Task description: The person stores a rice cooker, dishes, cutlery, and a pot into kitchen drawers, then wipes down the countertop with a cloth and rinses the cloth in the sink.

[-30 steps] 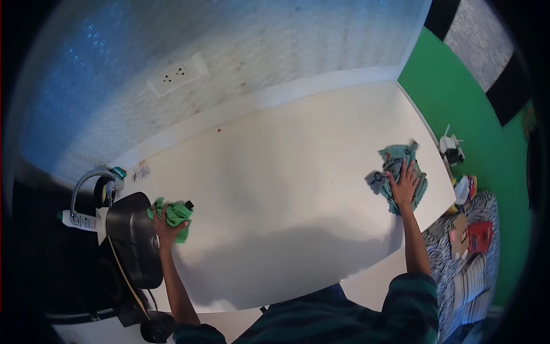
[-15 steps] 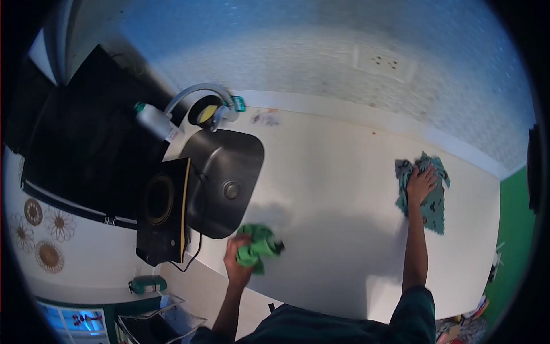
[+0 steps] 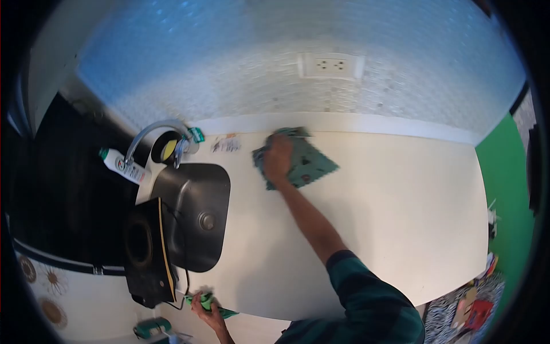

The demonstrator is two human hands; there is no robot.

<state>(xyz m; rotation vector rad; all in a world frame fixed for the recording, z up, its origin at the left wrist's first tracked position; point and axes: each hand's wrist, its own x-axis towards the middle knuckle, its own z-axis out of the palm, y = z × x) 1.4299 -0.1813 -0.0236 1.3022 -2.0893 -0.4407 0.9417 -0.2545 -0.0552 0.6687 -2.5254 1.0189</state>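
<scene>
My right hand presses a teal patterned cloth with zigzag edges onto the white countertop, close to the wall. Part of that cloth bunches around the fingers, which are blurred. At the counter's front edge, below the sink, my left hand is closed around a bright green cloth. A corner of the green cloth hangs out to the right of the fingers.
Left of my right hand is a steel sink with a curved faucet. A black appliance with a cord overlaps its left side. A white bottle and a yellow sponge are behind. A wall socket is above.
My right hand has swept the teal cloth leftward across the counter, toward the sink. My left hand has drawn the green cloth down to the front edge. The camera view has shifted.
</scene>
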